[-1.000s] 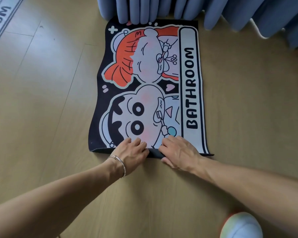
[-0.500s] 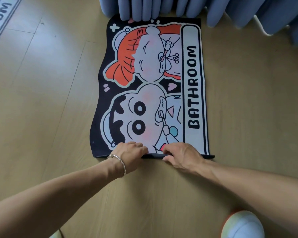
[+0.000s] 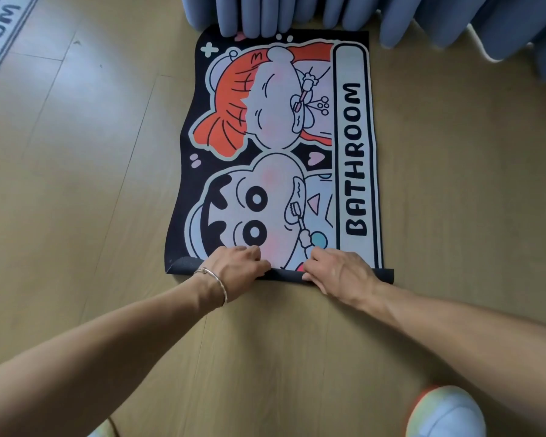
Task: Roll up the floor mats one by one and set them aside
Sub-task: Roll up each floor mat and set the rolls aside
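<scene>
Head: wood floor (image 3: 92,216), blue curtain (image 3: 423,17); left hand (image 3: 237,268), right hand (image 3: 338,272) fingers grasp mat (image 3: 353,152) roll.

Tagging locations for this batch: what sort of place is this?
Likely a room in a home: wood-look plank floor, blue curtains reaching it, and a cartoon BATHROOM mat, with a second mat upper left.

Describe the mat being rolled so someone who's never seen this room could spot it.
On the wooden floor, below the blue curtain, lies the cartoon mat, its near edge rolled under the left hand and right hand. Unlike the pale mat at far left, it is black with an orange-haired figure.
</scene>
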Motion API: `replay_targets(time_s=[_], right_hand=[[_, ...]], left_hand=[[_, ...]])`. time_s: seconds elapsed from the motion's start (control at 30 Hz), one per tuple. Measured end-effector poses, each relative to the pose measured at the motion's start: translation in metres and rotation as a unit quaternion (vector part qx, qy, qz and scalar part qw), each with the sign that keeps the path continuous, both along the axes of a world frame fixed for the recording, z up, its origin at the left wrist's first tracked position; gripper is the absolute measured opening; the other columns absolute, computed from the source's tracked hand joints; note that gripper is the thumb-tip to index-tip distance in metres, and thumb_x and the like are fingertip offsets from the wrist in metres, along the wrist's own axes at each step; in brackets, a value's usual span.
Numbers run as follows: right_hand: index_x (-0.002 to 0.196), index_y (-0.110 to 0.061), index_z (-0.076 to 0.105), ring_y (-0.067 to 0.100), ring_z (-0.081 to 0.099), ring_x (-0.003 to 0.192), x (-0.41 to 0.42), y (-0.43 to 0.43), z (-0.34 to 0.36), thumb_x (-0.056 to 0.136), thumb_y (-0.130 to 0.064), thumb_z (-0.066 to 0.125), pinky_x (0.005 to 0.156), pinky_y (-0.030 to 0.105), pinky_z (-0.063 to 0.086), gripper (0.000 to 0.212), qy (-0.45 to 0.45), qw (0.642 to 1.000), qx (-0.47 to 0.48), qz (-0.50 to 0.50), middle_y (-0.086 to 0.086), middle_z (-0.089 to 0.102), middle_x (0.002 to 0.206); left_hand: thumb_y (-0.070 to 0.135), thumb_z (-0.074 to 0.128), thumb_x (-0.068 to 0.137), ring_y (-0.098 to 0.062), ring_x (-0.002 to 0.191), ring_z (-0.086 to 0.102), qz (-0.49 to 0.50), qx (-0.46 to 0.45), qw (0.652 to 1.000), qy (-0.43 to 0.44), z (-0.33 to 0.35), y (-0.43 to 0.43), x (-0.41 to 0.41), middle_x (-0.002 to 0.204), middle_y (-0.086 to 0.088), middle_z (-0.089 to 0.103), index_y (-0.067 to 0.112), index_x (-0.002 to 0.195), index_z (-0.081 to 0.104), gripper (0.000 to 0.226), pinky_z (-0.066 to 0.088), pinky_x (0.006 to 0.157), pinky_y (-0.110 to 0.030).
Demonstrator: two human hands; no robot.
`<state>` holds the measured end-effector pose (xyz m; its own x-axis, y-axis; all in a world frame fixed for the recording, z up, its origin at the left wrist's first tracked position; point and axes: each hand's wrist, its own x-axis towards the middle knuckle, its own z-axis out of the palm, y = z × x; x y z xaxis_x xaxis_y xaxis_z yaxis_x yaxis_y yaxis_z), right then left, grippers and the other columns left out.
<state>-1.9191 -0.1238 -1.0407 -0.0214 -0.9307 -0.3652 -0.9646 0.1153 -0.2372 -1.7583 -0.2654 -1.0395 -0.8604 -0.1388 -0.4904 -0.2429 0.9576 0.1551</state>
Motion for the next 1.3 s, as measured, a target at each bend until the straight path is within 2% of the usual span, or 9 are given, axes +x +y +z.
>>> replay_targets(time_s=[0.1,0.23,0.37,0.47,0.57,0.83,0.93,1.07,1.3], right_hand=[[0.060,-0.009,0.061,0.019,0.050,0.049,-0.001,0.003,0.005,0.066,-0.029,0.084,0.038,0.024,0.031,0.031,0.032,0.998,-0.041,0.046,0.005,0.051,0.059],[0.059,-0.009,0.058,0.017,0.047,0.047,0.006,0.008,0.005,0.053,-0.030,0.092,0.035,0.026,0.038,0.040,0.027,0.998,-0.012,0.051,0.004,0.050,0.057],[0.096,-0.005,0.061,0.025,0.054,0.076,0.010,0.009,0.004,0.091,-0.023,0.063,0.057,0.035,0.047,0.019,0.027,0.999,0.023,0.013,0.012,0.057,0.090],[0.115,-0.007,0.055,0.026,0.052,0.095,0.008,0.009,0.003,0.101,-0.028,0.040,0.074,0.034,0.044,0.029,0.004,1.000,0.024,-0.007,0.010,0.055,0.108],[0.116,-0.012,0.053,0.023,0.054,0.095,0.001,0.008,-0.002,0.102,-0.031,0.036,0.081,0.033,0.046,0.029,-0.013,0.999,0.033,-0.029,0.006,0.055,0.109],[0.107,-0.012,0.049,0.023,0.044,0.068,-0.005,0.002,-0.003,0.102,-0.026,0.036,0.063,0.031,0.034,0.020,-0.018,0.997,0.037,-0.058,0.005,0.054,0.097],[0.103,-0.007,0.053,0.024,0.042,0.063,-0.006,0.001,-0.001,0.102,-0.022,0.040,0.060,0.033,0.034,0.020,-0.023,0.998,0.019,-0.061,0.010,0.052,0.098],[0.108,-0.010,0.050,0.020,0.043,0.074,-0.005,0.004,0.000,0.103,-0.029,0.034,0.064,0.034,0.039,0.026,-0.004,0.998,0.025,-0.055,0.007,0.050,0.102],[0.119,-0.021,0.043,0.018,0.043,0.096,-0.018,0.034,-0.008,0.101,-0.043,0.026,0.089,0.033,0.038,0.033,0.021,0.987,0.107,-0.117,0.000,0.047,0.108]], left_hand=[[0.010,0.034,0.095,-0.025,0.103,0.045,-0.045,-0.048,0.998,-0.009,0.005,0.009,0.003,0.118,-0.007,0.042,0.014,0.125,0.044,0.032,0.038,0.071,-0.034],[0.009,0.036,0.092,-0.026,0.093,0.044,-0.072,-0.090,0.993,-0.027,0.006,0.024,0.006,0.110,-0.010,0.041,0.007,0.120,0.040,0.028,0.034,0.066,-0.035],[0.006,0.039,0.091,-0.026,0.094,0.045,-0.041,-0.082,0.995,-0.032,0.006,0.022,0.005,0.112,-0.010,0.041,0.008,0.125,0.036,0.034,0.034,0.061,-0.033],[0.006,0.039,0.091,-0.026,0.093,0.046,-0.041,-0.079,0.995,-0.033,0.007,0.017,0.006,0.111,-0.009,0.042,0.009,0.126,0.037,0.035,0.038,0.061,-0.034],[0.007,0.039,0.092,-0.026,0.093,0.046,-0.038,-0.069,0.996,-0.037,0.006,0.015,0.008,0.112,-0.010,0.043,0.010,0.129,0.036,0.037,0.039,0.063,-0.034],[0.002,0.041,0.089,-0.023,0.097,0.048,-0.005,-0.037,0.999,-0.007,0.004,0.005,0.008,0.117,-0.003,0.046,0.020,0.138,0.025,0.054,0.035,0.063,-0.032],[-0.001,0.044,0.088,-0.021,0.096,0.047,0.018,-0.024,1.000,0.005,0.001,-0.001,0.007,0.116,-0.003,0.046,0.022,0.133,0.030,0.053,0.044,0.063,-0.031],[-0.001,0.045,0.087,-0.020,0.094,0.044,0.025,-0.020,0.999,0.007,-0.001,-0.004,0.003,0.115,-0.003,0.043,0.022,0.131,0.033,0.051,0.045,0.062,-0.031],[0.000,0.047,0.086,-0.021,0.094,0.045,0.020,-0.023,1.000,-0.001,0.000,-0.002,0.002,0.117,-0.005,0.043,0.023,0.133,0.031,0.054,0.043,0.065,-0.031]])
